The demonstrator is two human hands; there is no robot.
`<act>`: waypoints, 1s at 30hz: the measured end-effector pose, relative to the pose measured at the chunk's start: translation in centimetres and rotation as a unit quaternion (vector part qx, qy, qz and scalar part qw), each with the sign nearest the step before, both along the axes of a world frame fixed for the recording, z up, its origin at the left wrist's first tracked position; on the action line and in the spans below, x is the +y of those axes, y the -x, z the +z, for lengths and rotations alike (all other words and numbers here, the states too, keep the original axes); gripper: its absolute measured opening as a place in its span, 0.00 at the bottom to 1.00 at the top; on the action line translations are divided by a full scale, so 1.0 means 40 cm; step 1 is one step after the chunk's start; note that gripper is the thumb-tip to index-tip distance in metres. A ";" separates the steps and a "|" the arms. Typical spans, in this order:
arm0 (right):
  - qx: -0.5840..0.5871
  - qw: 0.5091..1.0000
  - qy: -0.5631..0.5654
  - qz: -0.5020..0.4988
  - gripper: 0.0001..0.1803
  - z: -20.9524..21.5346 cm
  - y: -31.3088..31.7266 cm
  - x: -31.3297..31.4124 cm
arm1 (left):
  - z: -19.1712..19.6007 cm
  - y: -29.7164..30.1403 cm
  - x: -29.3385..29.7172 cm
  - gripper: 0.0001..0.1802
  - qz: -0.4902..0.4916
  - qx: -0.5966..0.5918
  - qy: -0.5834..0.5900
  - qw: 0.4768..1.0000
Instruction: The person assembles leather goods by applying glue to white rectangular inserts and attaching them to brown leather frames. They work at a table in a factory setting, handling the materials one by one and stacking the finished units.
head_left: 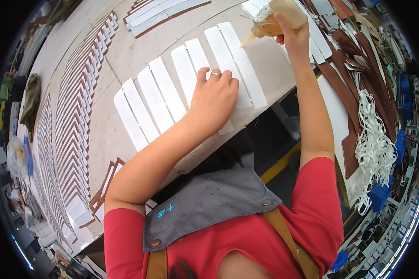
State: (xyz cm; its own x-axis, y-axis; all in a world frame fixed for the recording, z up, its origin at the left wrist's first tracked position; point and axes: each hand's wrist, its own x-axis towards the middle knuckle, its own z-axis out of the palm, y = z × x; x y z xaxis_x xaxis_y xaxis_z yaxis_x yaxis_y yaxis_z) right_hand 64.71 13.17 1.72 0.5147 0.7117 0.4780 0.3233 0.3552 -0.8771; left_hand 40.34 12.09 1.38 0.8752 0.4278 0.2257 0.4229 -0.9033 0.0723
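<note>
My right hand [297, 41] grips a clear squeeze bottle [280, 17] with amber liquid in it. The bottle is tilted, its pale nozzle pointing down and left beside the rightmost pair of white strips [239, 60]. My left hand [213, 102], with a ring on one finger, lies over the neighbouring pair of white strips [185, 65]. Its fingers are curled with their tips hidden, so I cannot make out what they hold, if anything. More paired white strips [158, 88] lie side by side to the left of that hand.
Long overlapping rows of brown-and-white pieces [77, 107] cover the table's left side. A stack of white strips [165, 14] sits at the far edge. On the right lie brown leather-like strips [344, 51] and a tangle of white cords [373, 144].
</note>
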 end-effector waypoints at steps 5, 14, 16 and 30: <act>0.025 0.999 0.038 -0.013 0.22 0.006 0.014 -0.094 | -0.003 -0.001 -0.003 0.06 0.006 -0.011 -0.015 1.000; 0.059 0.994 0.091 -0.018 0.24 0.022 0.045 -0.261 | 0.007 -0.006 -0.004 0.08 0.005 0.024 0.004 1.000; 0.068 0.993 0.089 -0.019 0.24 0.028 0.056 -0.286 | 0.008 -0.004 -0.003 0.09 0.007 0.026 0.017 0.999; -0.313 0.873 0.374 -0.029 0.34 0.086 0.052 -0.175 | 0.137 0.528 -0.069 0.12 0.143 0.061 0.179 0.971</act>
State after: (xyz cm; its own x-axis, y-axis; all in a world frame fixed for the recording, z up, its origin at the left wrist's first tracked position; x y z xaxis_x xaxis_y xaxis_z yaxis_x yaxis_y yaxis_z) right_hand 62.64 6.16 5.17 0.3656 0.9263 0.0909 0.8201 -0.2745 -0.5020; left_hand 19.23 9.33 6.87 0.7193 0.6901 -0.0797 0.6785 -0.6733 0.2938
